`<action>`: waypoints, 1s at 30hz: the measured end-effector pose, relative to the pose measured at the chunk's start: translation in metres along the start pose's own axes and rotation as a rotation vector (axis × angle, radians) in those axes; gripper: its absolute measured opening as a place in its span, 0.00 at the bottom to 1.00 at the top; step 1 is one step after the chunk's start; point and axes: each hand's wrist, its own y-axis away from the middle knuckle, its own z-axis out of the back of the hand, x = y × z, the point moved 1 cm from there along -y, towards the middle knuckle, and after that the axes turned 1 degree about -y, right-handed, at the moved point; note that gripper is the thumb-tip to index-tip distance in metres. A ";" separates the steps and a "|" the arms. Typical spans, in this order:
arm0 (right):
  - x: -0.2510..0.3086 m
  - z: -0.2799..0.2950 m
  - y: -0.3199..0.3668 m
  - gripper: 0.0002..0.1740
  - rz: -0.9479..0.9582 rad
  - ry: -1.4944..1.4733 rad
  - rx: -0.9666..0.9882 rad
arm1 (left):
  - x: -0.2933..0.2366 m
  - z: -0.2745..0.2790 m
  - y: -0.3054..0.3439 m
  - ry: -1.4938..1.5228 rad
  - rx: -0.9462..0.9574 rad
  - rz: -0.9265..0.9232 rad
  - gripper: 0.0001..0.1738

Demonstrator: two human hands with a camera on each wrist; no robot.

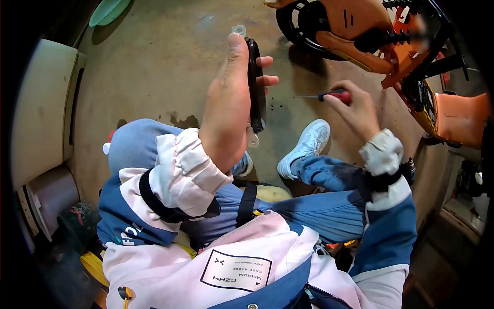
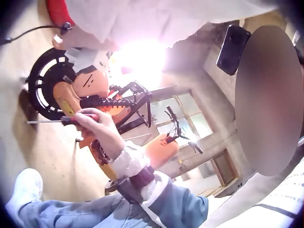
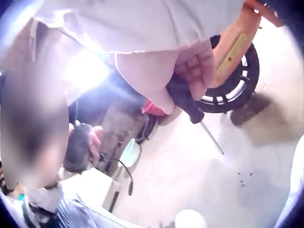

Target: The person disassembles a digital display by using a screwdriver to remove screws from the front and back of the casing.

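Note:
My left hand (image 1: 226,100) is raised in front of me and grips a flat, oblong black part (image 1: 256,87) on edge. Pale translucent tabs (image 1: 252,139) stick out at its two ends. The thumb lies along the near side, and fingertips show beyond the far side. My right hand (image 1: 358,105) pinches a screwdriver (image 1: 337,96) by its red and black handle. Its thin metal shaft (image 3: 213,138) points left in the head view, toward the black part but apart from it. In the right wrist view, the black part (image 3: 78,147) appears in the left hand's fingers.
An orange two-wheeler (image 1: 355,26) with a black wheel stands at the upper right. A pale cabinet (image 1: 43,108) is on the left, and a green basin (image 1: 109,11) lies at the far left. A black cable (image 3: 124,167) ends in a plug. Dark specks (image 3: 244,180) dot the floor.

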 end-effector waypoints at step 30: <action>-0.081 -0.131 -0.003 0.19 -0.083 -0.009 0.049 | -0.001 0.004 0.004 0.034 0.145 -0.120 0.33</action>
